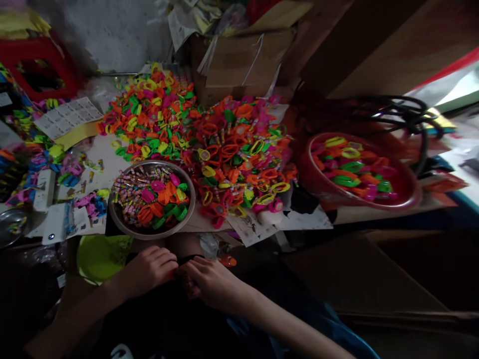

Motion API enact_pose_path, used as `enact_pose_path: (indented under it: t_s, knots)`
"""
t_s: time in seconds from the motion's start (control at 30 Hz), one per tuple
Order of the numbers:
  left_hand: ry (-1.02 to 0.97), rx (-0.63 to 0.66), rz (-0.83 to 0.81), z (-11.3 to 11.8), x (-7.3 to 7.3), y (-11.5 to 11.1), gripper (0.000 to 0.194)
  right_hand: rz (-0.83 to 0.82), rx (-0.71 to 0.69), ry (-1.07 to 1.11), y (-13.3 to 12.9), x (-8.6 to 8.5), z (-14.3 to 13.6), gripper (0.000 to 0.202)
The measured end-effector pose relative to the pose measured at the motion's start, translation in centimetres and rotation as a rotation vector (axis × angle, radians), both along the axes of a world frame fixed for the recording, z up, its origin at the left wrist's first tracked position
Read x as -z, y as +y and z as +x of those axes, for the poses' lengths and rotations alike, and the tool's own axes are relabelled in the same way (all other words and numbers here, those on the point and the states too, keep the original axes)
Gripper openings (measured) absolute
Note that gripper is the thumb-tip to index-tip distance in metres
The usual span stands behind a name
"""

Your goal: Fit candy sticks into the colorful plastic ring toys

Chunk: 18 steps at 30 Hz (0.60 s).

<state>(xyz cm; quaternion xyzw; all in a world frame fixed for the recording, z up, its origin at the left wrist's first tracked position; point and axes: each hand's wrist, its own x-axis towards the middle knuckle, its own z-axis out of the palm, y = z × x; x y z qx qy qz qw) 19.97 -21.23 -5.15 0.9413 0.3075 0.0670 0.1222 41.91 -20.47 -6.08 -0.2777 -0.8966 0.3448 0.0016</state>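
Note:
My left hand is closed over the lap, its fingers on a small orange plastic piece that is mostly hidden. Close beside it, my right hand is closed around a small bundle of patterned, candy-like tubes. Just beyond both hands, at the table edge, a metal bowl holds similar wrapped tubes on its left side. Orange, green and pink plastic pieces fill its right side.
Two large heaps of bright plastic pieces, a left heap and a right heap, cover the table behind the bowl. A red basin stands right, near black cables. A lime-green bowl sits below the table edge; cardboard boxes stand behind.

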Motion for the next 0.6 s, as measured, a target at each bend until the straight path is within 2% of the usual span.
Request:
enact_pose_path:
  t_s: [0.17,0.43,0.53,0.6]
  knots:
    - [-0.078,-0.008,0.099,-0.2,0.8,-1.1,0.018,0.008,-0.034,0.032,-0.1,0.0,-0.2,0.022]
    - [-0.072,-0.018,0.068,-0.5,3.1,-1.7,0.023,-0.04,-0.042,0.137,0.9,2.2,-0.6,0.016]
    - [-0.074,-0.071,-0.018,-0.1,2.4,-1.6,0.016,-0.1,-0.089,0.067,1.6,2.6,-0.5,0.014]
    - [-0.054,-0.122,-0.088,-0.6,1.2,-1.0,0.032,-0.103,-0.123,0.069,2.8,2.3,0.4,0.01]
